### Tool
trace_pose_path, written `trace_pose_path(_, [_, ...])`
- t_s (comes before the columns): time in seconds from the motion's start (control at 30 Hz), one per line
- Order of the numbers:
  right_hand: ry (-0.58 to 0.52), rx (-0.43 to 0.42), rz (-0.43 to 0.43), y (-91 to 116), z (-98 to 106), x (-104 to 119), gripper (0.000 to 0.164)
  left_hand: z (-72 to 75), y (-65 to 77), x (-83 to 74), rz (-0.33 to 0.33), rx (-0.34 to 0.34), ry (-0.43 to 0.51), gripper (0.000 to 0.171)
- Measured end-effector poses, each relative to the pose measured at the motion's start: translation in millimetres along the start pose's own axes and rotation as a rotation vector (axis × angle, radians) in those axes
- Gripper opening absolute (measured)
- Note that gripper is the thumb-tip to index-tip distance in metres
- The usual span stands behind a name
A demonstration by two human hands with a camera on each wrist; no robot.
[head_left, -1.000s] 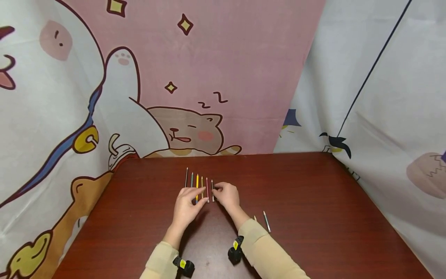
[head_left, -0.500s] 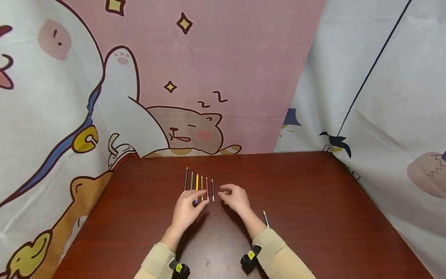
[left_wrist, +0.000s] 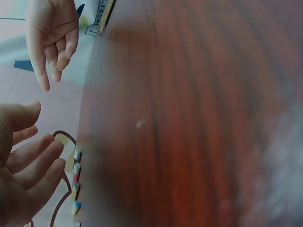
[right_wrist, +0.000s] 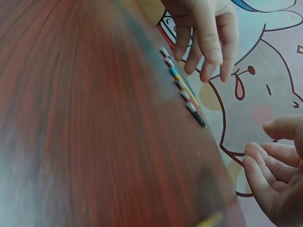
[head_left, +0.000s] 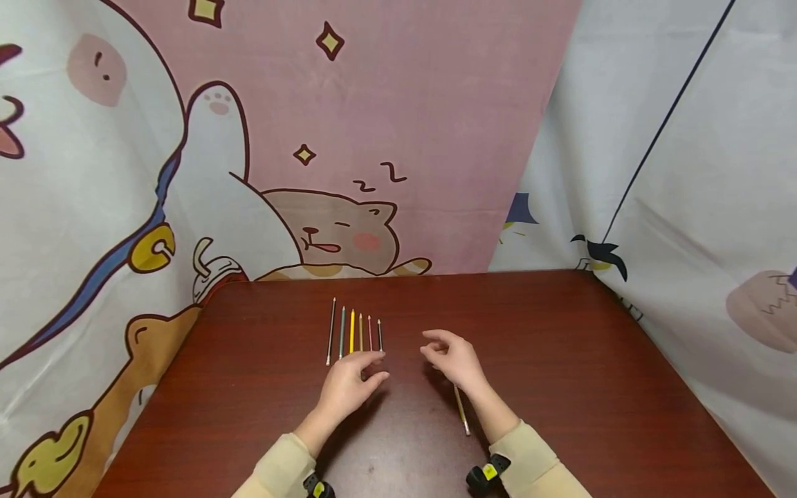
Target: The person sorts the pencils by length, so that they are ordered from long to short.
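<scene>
Several pencils lie side by side in a row on the table: a dark one [head_left: 331, 332] at the left, a teal one [head_left: 342, 332], a yellow one [head_left: 352, 328], a gold one [head_left: 360, 332], a red one [head_left: 370, 333] and a black one [head_left: 380, 335] at the right. My left hand [head_left: 344, 386] hovers at their near ends, fingers loosely bent and holding nothing; it hides some of those ends. To the right, my right hand [head_left: 457, 361] is in the air with relaxed fingers and nothing in them. A loose gold pencil [head_left: 461, 411] lies beside my right forearm.
The dark red wooden table [head_left: 591, 360] reaches back to a printed cloth [head_left: 436, 138] with cartoon animals. White cloth [head_left: 685, 173] hangs at the right. Black wrist cameras [head_left: 486, 476] sit on both sleeves.
My right hand has let go of the black pencil and moved right, uncovering the loose gold pencil; its arm now covers the loose teal one. My left hand has drawn back slightly towards me.
</scene>
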State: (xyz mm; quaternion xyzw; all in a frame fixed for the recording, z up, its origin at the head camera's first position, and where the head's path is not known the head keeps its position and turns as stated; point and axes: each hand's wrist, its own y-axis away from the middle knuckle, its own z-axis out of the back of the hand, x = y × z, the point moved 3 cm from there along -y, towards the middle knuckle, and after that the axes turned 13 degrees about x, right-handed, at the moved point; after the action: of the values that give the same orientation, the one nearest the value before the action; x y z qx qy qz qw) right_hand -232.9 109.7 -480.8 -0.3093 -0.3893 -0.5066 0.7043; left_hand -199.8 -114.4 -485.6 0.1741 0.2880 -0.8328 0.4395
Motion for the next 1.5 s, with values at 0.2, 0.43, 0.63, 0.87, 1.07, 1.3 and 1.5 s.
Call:
trace_pose_path(0.2, [0.019, -0.008, -0.010, 14.3, 17.9, -10.4, 0.034, -7.7, -1.0, -8.8, 0.027, 0.025, 0.053, 0.034])
trace_pose_path(0.43, [0.073, -0.008, 0.004, 30.5, 32.5, -24.4, 0.036, -18.1, -2.8, -22.0, 0.060, 0.064, 0.103, 0.037])
trace_pose_path(0.63, [0.110, -0.004, 0.016, 41.2, 41.1, -34.1, 0.039, -27.5, -3.6, -32.8, 0.111, 0.080, 0.137, 0.038])
trace_pose_path(0.87, [0.137, -0.018, 0.015, 53.4, 50.5, -43.8, 0.038, -40.4, -6.6, -42.2, 0.163, 0.123, 0.167, 0.040])
trace_pose_path(1.07, [0.186, -0.005, 0.004, 60.6, 59.0, -49.3, 0.038, -51.7, -10.5, -53.1, 0.213, 0.120, 0.186, 0.039])
trace_pose_path(1.3, [0.250, 0.023, -0.017, 65.4, 64.5, -55.0, 0.037, -61.9, -15.9, -69.5, 0.224, 0.110, 0.140, 0.036])
trace_pose_path(1.5, [0.258, 0.042, -0.032, 70.9, 65.5, -60.4, 0.037, -73.2, -19.1, -76.4, 0.231, 0.108, 0.143, 0.037])
